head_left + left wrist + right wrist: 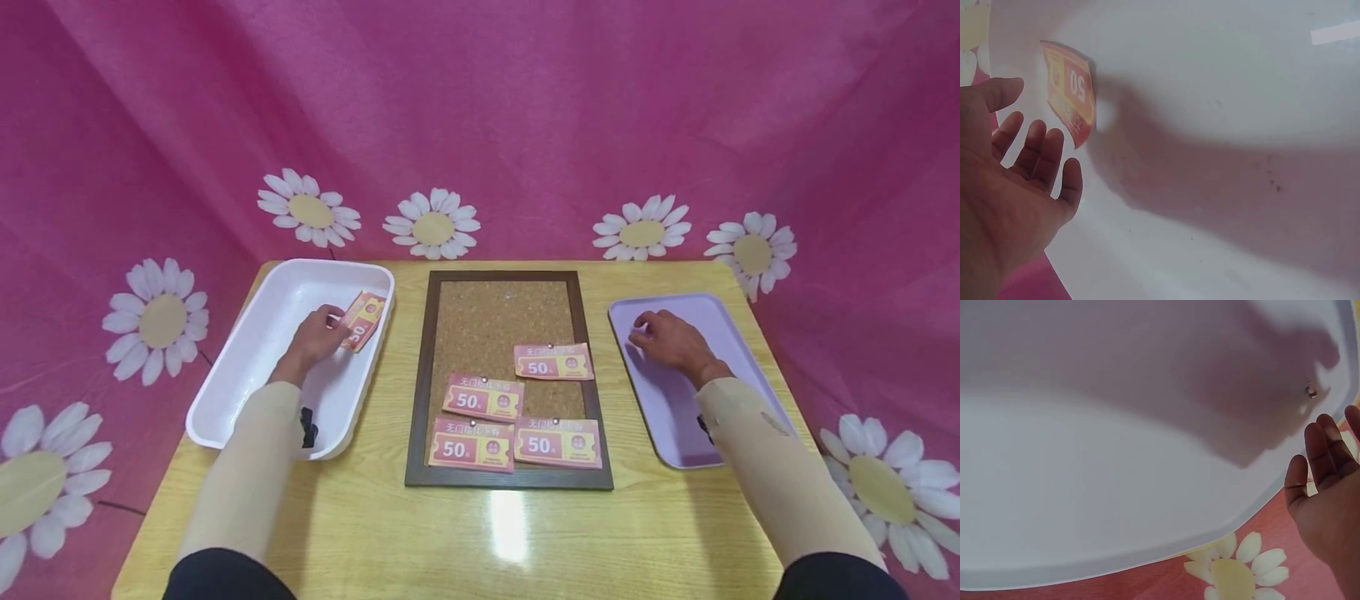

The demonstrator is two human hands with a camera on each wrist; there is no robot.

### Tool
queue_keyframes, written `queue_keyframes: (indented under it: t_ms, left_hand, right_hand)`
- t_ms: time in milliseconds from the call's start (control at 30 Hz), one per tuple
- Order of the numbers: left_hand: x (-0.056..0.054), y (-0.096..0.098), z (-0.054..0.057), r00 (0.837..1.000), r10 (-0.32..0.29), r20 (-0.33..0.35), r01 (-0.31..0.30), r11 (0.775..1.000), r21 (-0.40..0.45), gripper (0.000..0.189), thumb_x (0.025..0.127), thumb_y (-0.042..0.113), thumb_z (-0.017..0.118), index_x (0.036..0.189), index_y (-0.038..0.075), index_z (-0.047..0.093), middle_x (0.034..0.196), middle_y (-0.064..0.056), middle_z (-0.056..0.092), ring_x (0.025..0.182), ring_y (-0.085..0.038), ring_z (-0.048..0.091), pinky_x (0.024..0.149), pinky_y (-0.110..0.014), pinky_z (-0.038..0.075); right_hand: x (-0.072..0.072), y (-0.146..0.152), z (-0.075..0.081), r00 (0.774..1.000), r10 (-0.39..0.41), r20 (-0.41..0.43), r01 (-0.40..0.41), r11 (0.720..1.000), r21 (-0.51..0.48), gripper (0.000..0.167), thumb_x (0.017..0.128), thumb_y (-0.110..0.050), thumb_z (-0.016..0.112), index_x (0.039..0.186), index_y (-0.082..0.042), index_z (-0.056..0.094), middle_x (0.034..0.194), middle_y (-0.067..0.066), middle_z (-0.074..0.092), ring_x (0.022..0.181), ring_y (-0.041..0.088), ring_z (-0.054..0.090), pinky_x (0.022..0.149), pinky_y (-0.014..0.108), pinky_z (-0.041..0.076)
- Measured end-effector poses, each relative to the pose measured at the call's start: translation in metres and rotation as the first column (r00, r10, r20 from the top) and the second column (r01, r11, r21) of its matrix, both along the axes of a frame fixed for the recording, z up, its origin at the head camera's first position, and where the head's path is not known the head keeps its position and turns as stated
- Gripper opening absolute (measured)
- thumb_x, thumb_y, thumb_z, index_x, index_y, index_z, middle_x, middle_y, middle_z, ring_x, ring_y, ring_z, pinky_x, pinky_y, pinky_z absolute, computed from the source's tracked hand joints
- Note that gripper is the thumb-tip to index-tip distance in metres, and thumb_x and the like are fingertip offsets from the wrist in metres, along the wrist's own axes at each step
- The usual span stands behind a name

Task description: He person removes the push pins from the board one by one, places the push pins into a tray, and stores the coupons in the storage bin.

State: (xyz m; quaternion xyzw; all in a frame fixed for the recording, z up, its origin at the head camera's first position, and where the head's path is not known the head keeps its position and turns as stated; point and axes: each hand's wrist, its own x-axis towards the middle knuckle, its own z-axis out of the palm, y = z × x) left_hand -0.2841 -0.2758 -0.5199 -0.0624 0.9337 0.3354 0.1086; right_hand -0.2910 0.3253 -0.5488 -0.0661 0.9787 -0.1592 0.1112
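My left hand (313, 340) hangs over the white tray (247, 367) at the left, fingers loosely bent. One red and yellow coupon (1072, 87) marked 50 leans against that tray's wall, just beyond the fingertips in the left wrist view. Over the lavender tray (675, 425) on the right, my right hand (673, 342) has its fingers relaxed and spread a little. A small shiny pushpin (1311, 392) lies on that tray close to the fingertips; in the head view the hand hides it.
Between the trays lies a dark-framed cork board (472, 325). Several coupons (483, 395) are pinned on its lower part, and a lone pushpin (507, 296) sits near its top. A pink flowered curtain (480, 125) hangs behind the wooden table (420, 542).
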Motion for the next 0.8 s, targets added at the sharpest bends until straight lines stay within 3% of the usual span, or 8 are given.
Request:
queue_keyframes:
  t_ms: [300,600,800]
  left_hand:
    - [-0.001,0.011,0.007,0.999,-0.037,-0.028,0.038,0.999,0.033,0.048,0.093,0.025,0.055,0.134,0.002,0.044,0.126,-0.022,0.053,0.117,-0.036,0.051,0.100,-0.048,0.041]
    - [-0.004,0.026,0.018,0.996,-0.075,-0.049,0.078,0.994,0.073,0.054,0.095,0.024,0.054,0.143,0.005,0.038,0.141,-0.022,0.048,0.130,-0.038,0.045,0.110,-0.048,0.034]
    - [-0.006,0.035,0.023,0.994,-0.075,-0.085,0.084,0.990,0.110,0.055,0.095,0.025,0.054,0.145,0.007,0.037,0.143,-0.021,0.046,0.133,-0.038,0.043,0.111,-0.049,0.033]
  right_hand:
    - [0.004,-0.019,0.008,1.000,-0.004,0.001,0.004,1.000,0.004,0.049,0.095,-0.043,0.052,0.131,-0.011,0.051,0.124,0.021,0.055,0.114,0.040,0.052,0.096,0.060,0.039]
    - [0.008,-0.037,0.013,0.994,0.080,-0.080,-0.077,0.996,0.037,0.063,0.091,-0.045,0.057,0.144,-0.015,0.041,0.144,0.023,0.044,0.130,0.046,0.041,0.102,0.066,0.033]
    - [0.013,-0.050,0.015,0.991,0.083,-0.103,-0.080,0.996,0.031,0.070,0.090,-0.048,0.058,0.149,-0.018,0.036,0.149,0.021,0.038,0.133,0.046,0.038,0.102,0.067,0.032]
